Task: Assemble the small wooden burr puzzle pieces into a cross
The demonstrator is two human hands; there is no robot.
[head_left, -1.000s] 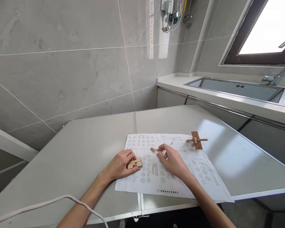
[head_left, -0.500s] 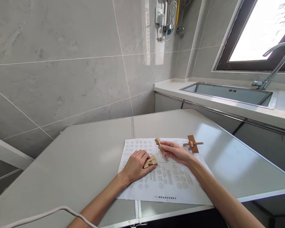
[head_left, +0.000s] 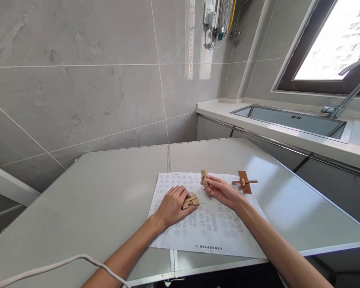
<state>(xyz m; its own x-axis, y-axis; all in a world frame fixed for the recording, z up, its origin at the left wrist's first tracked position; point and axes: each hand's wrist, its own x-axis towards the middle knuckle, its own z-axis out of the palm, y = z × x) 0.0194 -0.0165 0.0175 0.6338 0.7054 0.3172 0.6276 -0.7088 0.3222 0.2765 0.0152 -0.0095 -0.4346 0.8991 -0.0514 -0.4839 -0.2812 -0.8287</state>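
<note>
My left hand (head_left: 174,204) rests on the printed sheet (head_left: 195,244), its thumb and fingers closed around a small cluster of light wooden puzzle blocks (head_left: 192,201). Farther right, my right hand (head_left: 223,191) is raised a little above the sheet and pinches a notched wooden puzzle piece (head_left: 204,180) between thumb and fingers. That piece stands nearly upright. To the right of my right hand, a brown wooden puzzle (head_left: 244,183) of crossed flat plates and a thin bar sits at the sheet's upper right edge. Line drawings of puzzle pieces cover the sheet.
The sheet lies on a pale folding table (head_left: 117,192) with a seam down its middle. A white cable (head_left: 78,257) crosses the near left. Beyond the table's right edge are a counter with a sink (head_left: 291,120) and a tap (head_left: 352,86). A tiled wall (head_left: 102,92) stands behind.
My right hand has turned the notched puzzle piece from a slant to nearly upright and shifted slightly right. My left hand keeps its hold on the blocks. The camera view has shifted slightly.
</note>
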